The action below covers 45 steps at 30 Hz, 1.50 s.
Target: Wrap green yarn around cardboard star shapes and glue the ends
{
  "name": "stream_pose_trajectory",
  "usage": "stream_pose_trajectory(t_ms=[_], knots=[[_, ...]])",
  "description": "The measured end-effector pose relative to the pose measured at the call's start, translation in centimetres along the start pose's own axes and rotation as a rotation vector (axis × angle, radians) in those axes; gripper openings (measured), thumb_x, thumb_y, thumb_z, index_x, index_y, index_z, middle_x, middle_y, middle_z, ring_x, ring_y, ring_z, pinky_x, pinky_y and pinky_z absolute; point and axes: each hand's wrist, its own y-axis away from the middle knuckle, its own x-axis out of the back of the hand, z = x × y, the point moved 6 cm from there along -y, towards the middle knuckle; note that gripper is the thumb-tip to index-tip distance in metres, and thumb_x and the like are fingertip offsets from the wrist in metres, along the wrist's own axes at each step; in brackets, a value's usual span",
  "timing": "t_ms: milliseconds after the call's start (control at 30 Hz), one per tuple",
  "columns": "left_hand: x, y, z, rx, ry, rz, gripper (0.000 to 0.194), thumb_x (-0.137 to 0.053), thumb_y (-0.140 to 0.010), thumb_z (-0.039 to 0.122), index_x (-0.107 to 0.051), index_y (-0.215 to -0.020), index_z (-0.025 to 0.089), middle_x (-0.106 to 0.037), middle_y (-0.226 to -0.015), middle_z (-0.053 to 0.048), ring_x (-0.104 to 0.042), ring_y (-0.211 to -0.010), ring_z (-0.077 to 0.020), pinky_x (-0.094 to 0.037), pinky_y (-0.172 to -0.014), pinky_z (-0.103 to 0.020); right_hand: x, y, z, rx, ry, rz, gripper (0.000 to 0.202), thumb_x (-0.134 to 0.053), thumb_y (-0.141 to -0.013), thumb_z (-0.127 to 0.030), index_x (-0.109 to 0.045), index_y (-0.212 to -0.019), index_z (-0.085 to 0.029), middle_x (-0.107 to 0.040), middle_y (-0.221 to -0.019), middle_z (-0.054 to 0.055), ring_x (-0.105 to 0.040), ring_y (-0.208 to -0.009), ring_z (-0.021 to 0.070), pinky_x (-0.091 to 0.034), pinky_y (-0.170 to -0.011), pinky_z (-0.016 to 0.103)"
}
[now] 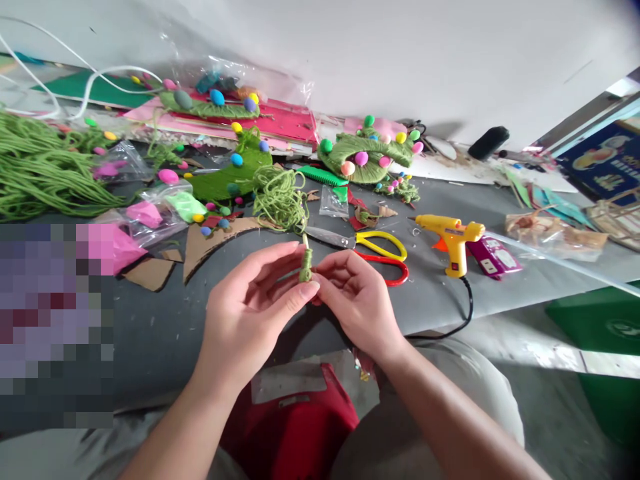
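Near yellow-and-red-handled metal scissors (345, 239), left hand (255, 293) and right hand (357, 293) are together pinching a green-yarn-wrapped stick (306, 264), apparently winding, needing steady tension.

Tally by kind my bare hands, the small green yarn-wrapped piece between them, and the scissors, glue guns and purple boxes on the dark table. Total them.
Bare hands: 2 (left hand, right hand)
Small green yarn-wrapped piece: 1
Yellow-and-red-handled metal scissors: 1
Yellow plastic glue gun: 1
Purple plastic box: 1
Total: 6
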Motion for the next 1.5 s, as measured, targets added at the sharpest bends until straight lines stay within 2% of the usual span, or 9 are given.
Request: stream_pose_trajectory(t_ms=[133,267,567,800,933,1067,1167,1267,1500], knots=[[0.2,-0.3,-0.9,0.100,-0.006,0.032,0.051,-0.092,-0.068,0.022,-0.076,-0.115,0.024,-0.076,-0.119,-0.007,-0.074,-0.108,-0.0229,-0.065,-0.091,-0.027,1.1,0.6,-1.2,0.151,0.349,0.044,0.014,-0.068,-0.093,-0.036,-0.067,-0.093,-0.022,-0.070,-0.087,0.003,-0.064,-0.076,0.0147,-0.052,-0.067,0.028],[0.7,-0.5,-1.4,0.092,-0.083,0.119,0.048,-0.094,-0.065,0.026,-0.078,-0.110,0.021,-0.065,-0.136,-0.007,-0.073,-0.106,-0.0191,-0.062,-0.093,-0.023,4.8,1.1,-2.5,0.196,0.664,0.163,0.019,-0.065,-0.095,-0.038,-0.066,-0.084,-0.022,-0.064,-0.072,0.000,-0.052,-0.061,0.0121,-0.040,-0.056,0.027],[0.3,-0.5,-1.0,0.075,-0.222,0.091,0.034,-0.091,-0.069,0.029,-0.077,-0.097,0.016,-0.063,-0.127,-0.007,-0.072,-0.099,-0.0171,-0.064,-0.091,-0.026,18.8,2.4,-3.2,-0.217,1.370,0.500,0.051,-0.063,-0.083,-0.065,-0.044,-0.065,-0.022,-0.047,-0.056,-0.003,-0.040,-0.054,0.0138,-0.031,-0.055,0.031],[-0.1,-0.1,-1.0,0.028,-0.156,0.031,0.033,-0.087,-0.076,0.027,-0.072,-0.105,0.018,-0.066,-0.122,-0.006,-0.070,-0.099,-0.0156,-0.062,-0.095,-0.027,22.9,1.7,-3.4,-0.106,1.320,0.724,0.052,-0.077,-0.070,-0.062,-0.051,-0.094,-0.023,-0.061,-0.102,0.011,-0.055,-0.097,0.0309,-0.042,-0.082,0.044],[-0.4,0.2,-1.1,0.041,-0.161,-0.021,0.034,-0.085,-0.079,0.029,-0.072,-0.110,0.022,-0.073,-0.104,-0.002,-0.071,-0.095,-0.0153,-0.061,-0.092,-0.027,24.1,-0.2,-2.5,-0.135,1.090,0.687,0.046,-0.080,-0.069,-0.060,-0.060,-0.085,-0.021,-0.064,-0.087,0.011,-0.056,-0.085,0.0305,-0.040,-0.080,0.047],[0.2,0.1,-0.3,0.006,-0.232,0.013,0.031,-0.087,-0.077,0.028,-0.073,-0.105,0.024,-0.074,-0.097,0.000,-0.072,-0.090,-0.0141,-0.062,-0.089,-0.025,22.6,-1.4,-2.2,-0.086,0.841,0.655,0.034,-0.078,-0.074,-0.051,-0.066,-0.082,-0.020,-0.060,-0.072,0.004,-0.051,-0.064,0.0199,-0.040,-0.064,0.038],[0.9,-0.1,0.0,0.067,-0.194,0.029,0.034,-0.088,-0.076,0.030,-0.072,-0.105,0.022,-0.075,-0.095,0.000,-0.074,-0.086,-0.0152,-0.064,-0.083,-0.025,19.2,-0.8,-2.8,0.029,0.643,0.623,0.026,-0.073,-0.082,-0.046,-0.063,-0.086,-0.021,-0.056,-0.074,0.000,-0.051,-0.067,0.0165,-0.041,-0.062,0.033],[1.8,-0.4,0.0,0.130,-0.148,0.057,0.036,-0.089,-0.074,0.033,-0.073,-0.104,0.021,-0.077,-0.096,-0.001,-0.076,-0.089,-0.0173,-0.065,-0.085,-0.026,14.2,0.3,-2.3,0.084,0.235,0.377,0.022,-0.074,-0.086,-0.041,-0.067,-0.096,-0.021,-0.053,-0.068,-0.003,-0.048,-0.064,0.0132,-0.041,-0.061,0.029],[3.3,-0.9,-0.2,0.171,-0.275,0.149,0.048,-0.092,-0.068,0.040,-0.075,-0.108,0.019,-0.079,-0.098,-0.005,-0.076,-0.091,-0.0215,-0.065,-0.079,-0.026,5.0,2.2,-0.3,0.026,0.109,-0.054,0.009,-0.071,-0.093,-0.033,-0.072,-0.093,-0.024,-0.071,-0.100,0.003,-0.067,-0.094,0.0174,-0.057,-0.085,0.029]])
